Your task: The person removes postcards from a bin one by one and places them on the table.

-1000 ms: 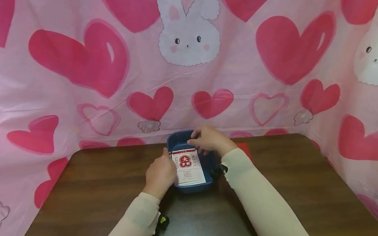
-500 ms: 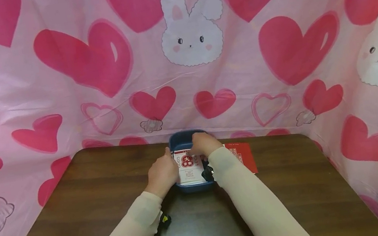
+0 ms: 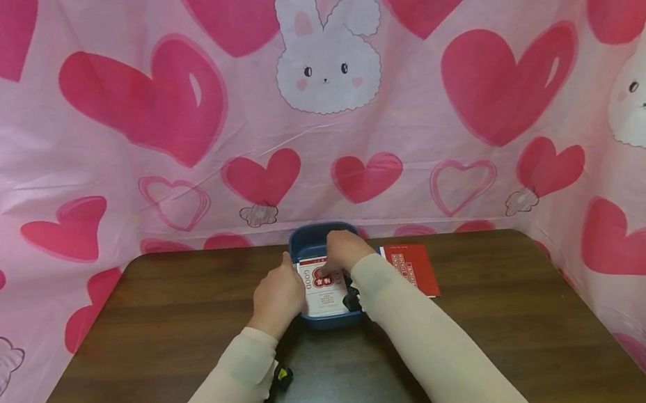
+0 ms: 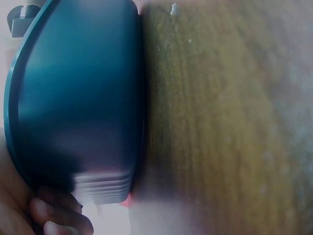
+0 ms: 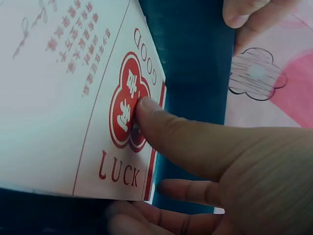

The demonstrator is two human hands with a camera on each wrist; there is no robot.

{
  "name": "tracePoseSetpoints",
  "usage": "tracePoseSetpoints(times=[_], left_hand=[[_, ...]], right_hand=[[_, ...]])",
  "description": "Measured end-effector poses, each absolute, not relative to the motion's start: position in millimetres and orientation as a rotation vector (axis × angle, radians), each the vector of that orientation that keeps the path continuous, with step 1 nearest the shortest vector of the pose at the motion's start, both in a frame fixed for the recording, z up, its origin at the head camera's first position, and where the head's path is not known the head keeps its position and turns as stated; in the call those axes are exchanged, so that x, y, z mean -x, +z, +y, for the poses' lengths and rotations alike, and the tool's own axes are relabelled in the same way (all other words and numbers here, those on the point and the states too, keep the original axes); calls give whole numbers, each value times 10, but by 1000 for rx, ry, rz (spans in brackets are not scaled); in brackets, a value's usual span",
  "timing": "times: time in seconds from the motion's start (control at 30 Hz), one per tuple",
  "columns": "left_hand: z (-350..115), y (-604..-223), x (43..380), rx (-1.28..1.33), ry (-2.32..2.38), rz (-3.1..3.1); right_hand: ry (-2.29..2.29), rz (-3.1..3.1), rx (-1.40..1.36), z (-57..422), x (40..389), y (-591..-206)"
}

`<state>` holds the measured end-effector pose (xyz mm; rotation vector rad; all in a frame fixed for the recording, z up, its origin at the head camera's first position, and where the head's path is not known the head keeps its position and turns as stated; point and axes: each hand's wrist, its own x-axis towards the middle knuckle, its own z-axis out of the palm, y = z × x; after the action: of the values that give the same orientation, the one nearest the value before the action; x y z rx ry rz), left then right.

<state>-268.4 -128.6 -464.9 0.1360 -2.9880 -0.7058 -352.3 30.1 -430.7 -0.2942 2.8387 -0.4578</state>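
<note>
A blue plastic basin [image 3: 334,322] stands near the table's far edge. Inside lies a white notebook [image 3: 325,305] with a red emblem and the words GOOD LUCK. My left hand [image 3: 277,295] grips the basin's left side; its curled fingers [image 4: 58,210] show at the wall in the left wrist view. My right hand [image 3: 348,248] reaches in from the right. In the right wrist view, its thumb presses on the emblem of the notebook [image 5: 58,127] while the other fingers curl beneath the edge, pinching it.
Right of the basin a red booklet [image 3: 417,265] lies on the brown wooden table [image 3: 132,358], partly behind the right sleeve. A pink curtain [image 3: 255,134] with hearts and rabbits hangs right behind the table and along its sides.
My right hand has moved left and down from the basin's far right rim onto the notebook and now pinches it. The red booklet has come into fuller view. The left hand keeps its grip.
</note>
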Motion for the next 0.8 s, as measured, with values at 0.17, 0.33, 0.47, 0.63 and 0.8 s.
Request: tracePoseSetpoints(times=[0.17,0.33,0.47,0.63,0.8], left_hand=[[-1295,-4642,2667,-126,-686,-2974],[-1295,-4649,2666,-135,-690,-2978],[-1286,-4649,2680,-134,-702,-2978],[-1285,-4647,2692,-121,-722,-2987],[-1293,-4654,2697,-124,-719,-3007]], right_hand=[[-416,2922,296,304,3469,-4240],[-425,2966,355,340,3515,-4215],[-660,2871,410,439,3631,-4234],[-969,2652,377,526,3662,-4165],[-1185,2571,367,694,3666,-4154]])
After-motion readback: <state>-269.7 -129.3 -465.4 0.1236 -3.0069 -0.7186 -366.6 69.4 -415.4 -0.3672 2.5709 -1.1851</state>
